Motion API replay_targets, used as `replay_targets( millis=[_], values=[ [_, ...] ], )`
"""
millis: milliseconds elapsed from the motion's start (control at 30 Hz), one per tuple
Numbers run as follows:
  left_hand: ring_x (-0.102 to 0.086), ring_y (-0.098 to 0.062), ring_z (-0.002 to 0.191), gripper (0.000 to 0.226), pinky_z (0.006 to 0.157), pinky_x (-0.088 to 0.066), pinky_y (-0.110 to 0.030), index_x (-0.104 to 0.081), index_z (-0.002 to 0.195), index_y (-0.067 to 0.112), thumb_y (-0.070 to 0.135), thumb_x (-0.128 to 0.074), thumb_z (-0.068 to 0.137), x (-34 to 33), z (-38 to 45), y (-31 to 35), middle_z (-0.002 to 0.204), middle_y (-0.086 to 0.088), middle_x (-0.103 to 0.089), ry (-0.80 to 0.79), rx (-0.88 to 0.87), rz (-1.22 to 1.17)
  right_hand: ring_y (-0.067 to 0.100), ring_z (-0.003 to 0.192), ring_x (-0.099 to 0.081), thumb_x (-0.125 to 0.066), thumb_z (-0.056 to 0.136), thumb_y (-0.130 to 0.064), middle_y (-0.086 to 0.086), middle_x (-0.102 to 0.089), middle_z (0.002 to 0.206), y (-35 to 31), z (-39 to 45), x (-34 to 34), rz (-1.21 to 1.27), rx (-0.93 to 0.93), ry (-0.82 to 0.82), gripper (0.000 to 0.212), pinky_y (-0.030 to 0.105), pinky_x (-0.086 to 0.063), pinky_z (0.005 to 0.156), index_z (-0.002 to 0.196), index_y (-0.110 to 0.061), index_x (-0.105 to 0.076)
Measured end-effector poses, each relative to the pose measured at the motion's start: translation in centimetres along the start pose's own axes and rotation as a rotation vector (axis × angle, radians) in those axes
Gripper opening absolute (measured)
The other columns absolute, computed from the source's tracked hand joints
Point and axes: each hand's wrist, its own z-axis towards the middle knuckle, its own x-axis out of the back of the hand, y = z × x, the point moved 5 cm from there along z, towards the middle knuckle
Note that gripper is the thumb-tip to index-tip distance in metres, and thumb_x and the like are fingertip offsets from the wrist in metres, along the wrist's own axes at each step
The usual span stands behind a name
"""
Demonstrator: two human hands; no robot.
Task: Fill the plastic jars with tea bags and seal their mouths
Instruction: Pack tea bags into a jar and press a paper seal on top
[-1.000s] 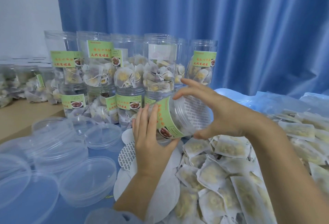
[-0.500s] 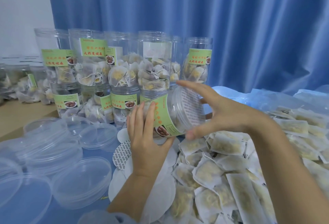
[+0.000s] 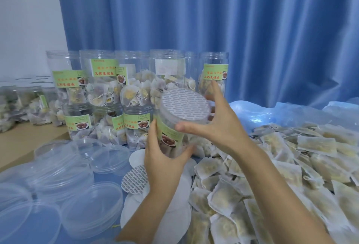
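The left hand (image 3: 163,158) is gripping a clear, green-labelled jar (image 3: 171,127); the right hand (image 3: 219,125) is clasping its mouth, covered by a patterned seal (image 3: 185,105), above the tea bags (image 3: 272,166).

two hands (image 3: 165,158), one sealed jar (image 3: 174,127)

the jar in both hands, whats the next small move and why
Probably press the printed seal disc flat around the rim. It already covers the mouth of the jar, which the left hand grips by its body, while the right hand spans the top with thumb and fingers at opposite edges. Clear lids lie nearby for afterwards.
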Motion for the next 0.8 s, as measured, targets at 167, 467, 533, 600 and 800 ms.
replay_targets(
  millis=[167,467,533,600,800],
  values=[
    [-0.053,-0.007,0.116,0.094,0.090,-0.047,-0.020,-0.036,0.135,0.033,0.039,-0.087,0.057,0.1,1.6,1.1,0.129,0.010,-0.054,-0.199,0.005,0.068,-0.019,0.093,-0.051,-0.081,0.041,-0.064,-0.034,-0.051,0.102,-0.4,-0.3,-0.5,0.218,-0.035,0.119,0.103,0.005,-0.038,0.075,0.130,-0.038,-0.037],
    [-0.054,0.021,0.081,0.082,0.061,-0.041,0.002,-0.039,0.104,0.048,0.022,-0.091,0.046,8.0,6.1,4.8,0.093,0.031,-0.056,-0.252,-0.034,0.227,-0.018,0.112,-0.045,-0.086,0.036,-0.053,-0.044,-0.048,0.115,-5.5,-2.3,-5.0,0.422,0.139,0.172,0.106,0.008,-0.040,0.093,0.126,-0.059,-0.029],
    [-0.054,0.016,0.089,0.085,0.067,-0.047,-0.007,-0.040,0.107,0.048,0.027,-0.093,0.044,11.2,6.2,4.7,0.100,0.031,-0.057,-0.253,-0.016,0.253,-0.012,0.113,-0.051,-0.090,0.045,-0.041,-0.033,-0.056,0.118,-6.7,-2.3,-6.6,0.460,0.152,0.064,0.096,0.025,-0.047,0.098,0.129,-0.045,-0.042],
    [-0.056,0.010,0.094,0.082,0.073,-0.050,-0.016,-0.043,0.103,0.048,0.024,-0.094,0.044,14.4,6.4,4.8,0.103,0.028,-0.059,-0.256,0.003,0.259,-0.009,0.110,-0.053,-0.088,0.048,-0.042,-0.027,-0.060,0.116,-8.5,-2.3,-8.5,0.435,0.165,0.005,0.085,0.030,-0.049,0.096,0.124,-0.041,-0.049],
    [-0.062,0.010,0.088,0.078,0.071,-0.048,-0.008,-0.053,0.102,0.038,0.027,-0.093,0.036,25.1,8.5,7.3,0.093,0.028,-0.067,-0.202,0.001,0.396,-0.025,0.093,-0.050,-0.084,0.052,-0.050,-0.033,-0.059,0.101,-16.2,-1.3,-15.4,0.443,0.227,-0.093,0.070,-0.005,-0.038,0.072,0.113,-0.047,-0.050]
  ],
)
